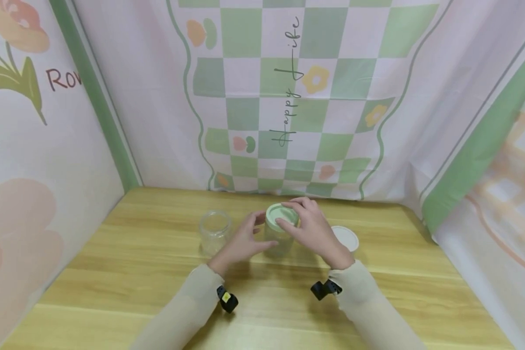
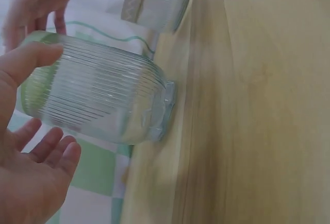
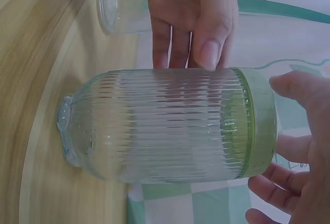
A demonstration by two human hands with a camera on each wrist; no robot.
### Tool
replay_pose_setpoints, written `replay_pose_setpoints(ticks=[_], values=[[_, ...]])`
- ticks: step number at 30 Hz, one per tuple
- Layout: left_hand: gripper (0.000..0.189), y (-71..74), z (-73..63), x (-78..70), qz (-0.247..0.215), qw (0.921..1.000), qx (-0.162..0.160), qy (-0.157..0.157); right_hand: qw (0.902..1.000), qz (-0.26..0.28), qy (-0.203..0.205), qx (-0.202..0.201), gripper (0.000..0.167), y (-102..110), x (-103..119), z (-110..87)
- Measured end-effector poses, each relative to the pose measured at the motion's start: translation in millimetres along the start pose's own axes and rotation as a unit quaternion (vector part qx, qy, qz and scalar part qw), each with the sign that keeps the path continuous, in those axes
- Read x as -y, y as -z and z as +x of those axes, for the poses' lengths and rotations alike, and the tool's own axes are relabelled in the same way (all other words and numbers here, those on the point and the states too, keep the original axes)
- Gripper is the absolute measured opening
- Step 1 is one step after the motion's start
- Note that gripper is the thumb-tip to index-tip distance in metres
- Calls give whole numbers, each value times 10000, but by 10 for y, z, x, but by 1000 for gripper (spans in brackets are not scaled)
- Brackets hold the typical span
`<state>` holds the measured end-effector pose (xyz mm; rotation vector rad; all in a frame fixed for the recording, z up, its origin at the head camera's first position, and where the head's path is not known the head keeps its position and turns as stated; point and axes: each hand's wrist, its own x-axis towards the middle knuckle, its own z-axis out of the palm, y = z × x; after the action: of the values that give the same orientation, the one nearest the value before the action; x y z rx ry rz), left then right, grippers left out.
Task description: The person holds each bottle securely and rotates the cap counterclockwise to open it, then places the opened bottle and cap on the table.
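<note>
In the head view a ribbed glass jar [image 1: 279,247] with a green lid [image 1: 283,214] stands upright on the table between both hands. My right hand [image 1: 312,228] is over the lid, holding it with the thumb across the top and the fingers round the far side. At the jar's left is my left hand [image 1: 245,238], its thumb and relaxed fingers spread loosely about the glass. The right wrist view shows the left thumb tip right at the jar wall [image 3: 165,131], while the right fingers [image 3: 281,180] lie at the lid's rim.
An open glass jar [image 1: 214,236] stands on the left, close to my left forearm. Behind my right wrist is another ribbed jar [image 2: 160,5] with a white lid [image 1: 346,238]. The wooden table [image 1: 271,311] ends at a patterned curtain [image 1: 288,97].
</note>
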<state>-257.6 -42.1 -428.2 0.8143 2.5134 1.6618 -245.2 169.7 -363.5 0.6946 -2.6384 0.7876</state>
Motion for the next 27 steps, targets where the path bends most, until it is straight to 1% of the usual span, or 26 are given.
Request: replay_pose_setpoints(ticks=[3,7,10,14,19,23,27], values=[[83,-20,44,17,-184,9998,15,14,9997,-25,-193,144,61,10,5,-1],[84,-33,98,24,-331,9994,32,112,9986,-54,-420,322,72,16,8,7],[86,-44,124,28,-457,9988,53,182,9976,-52,-575,371,77,6,3,22],[86,-68,145,44,-586,9979,66,265,9973,-68,-641,361,83,-16,-16,45],[83,-87,159,73,-653,9972,112,345,9967,33,-698,413,85,-25,-42,62],[83,-83,146,110,-705,9965,260,370,9960,171,-739,467,85,-20,-58,71],[83,-74,124,145,-780,9946,392,562,9949,334,-810,502,86,-28,-66,76]])
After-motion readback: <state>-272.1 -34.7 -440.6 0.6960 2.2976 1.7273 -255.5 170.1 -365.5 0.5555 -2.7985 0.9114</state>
